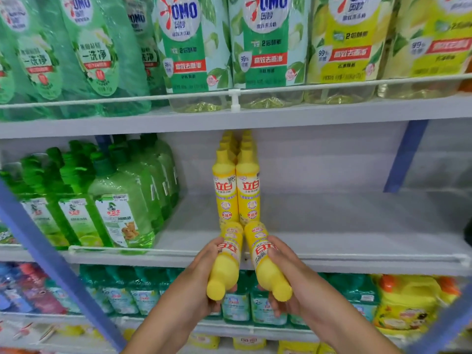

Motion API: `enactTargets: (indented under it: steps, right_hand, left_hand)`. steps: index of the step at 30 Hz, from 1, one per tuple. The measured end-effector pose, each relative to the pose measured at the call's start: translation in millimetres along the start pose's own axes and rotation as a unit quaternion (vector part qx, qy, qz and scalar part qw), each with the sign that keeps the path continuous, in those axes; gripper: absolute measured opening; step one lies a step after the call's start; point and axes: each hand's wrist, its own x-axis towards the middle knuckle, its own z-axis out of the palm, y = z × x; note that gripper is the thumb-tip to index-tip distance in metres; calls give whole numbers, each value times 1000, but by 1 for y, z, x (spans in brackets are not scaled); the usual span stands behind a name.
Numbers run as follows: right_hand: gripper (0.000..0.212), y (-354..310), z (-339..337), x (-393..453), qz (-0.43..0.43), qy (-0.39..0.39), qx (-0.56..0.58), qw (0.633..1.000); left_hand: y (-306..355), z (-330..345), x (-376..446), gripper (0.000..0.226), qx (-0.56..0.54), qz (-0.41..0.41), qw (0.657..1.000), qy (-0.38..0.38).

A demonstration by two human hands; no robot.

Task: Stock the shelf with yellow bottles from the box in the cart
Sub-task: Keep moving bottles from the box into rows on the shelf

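Two small yellow plastic bottles are being held, one gripped in the left hand [204, 270] (left bottle [226, 261]) and one in the right hand [286, 272] (right bottle [265, 261]), bases pointed at the grey metal shelf [332, 226]. Looks like the placing step. Next they'd need to be stood upright right in front of the two yellow rows [236, 190] already lined up far back, over the white rail [357, 254].

rear yellow bottles [226, 139] hidden, top-shelf bottles [268, 34] cropped
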Motion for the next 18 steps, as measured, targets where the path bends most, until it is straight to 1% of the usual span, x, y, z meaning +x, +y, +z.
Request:
enactTargets:
  steps: [2, 5, 9, 11, 14, 16, 18]
  right_hand:
    - [38, -7, 4, 0, -1, -12, 2, 1000]
    - [39, -14, 7, 4, 10, -28, -11, 999]
    - [50, -27, 16, 14, 7, -30, -25, 999]
    - [59, -36, 22, 22, 9, -25, -40, 999]
    - [75, -48, 29, 38, 21, -3, -57, 998]
    - [77, -54, 33, 48, 22, 22, -57, 998]
    - [70, -60, 36, 57, 14, 51, -52, 997]
  left_hand:
    - [7, -5, 3, 28, -19, -3, 1000, -15]
    - [17, -15, 9, 31, -20, -3, 998, -51]
    - [33, -29, 17, 34, -33, -19, 994, -107]
    - [44, -37, 25, 47, -29, -27, 992, -121]
    - [62, -45, 41, 75, -17, -35, 991, -130]
    - [73, -47, 52, 88, -1, -38, 991, -127]
    - [82, -48, 63, 91, 15, -34, 991, -128]
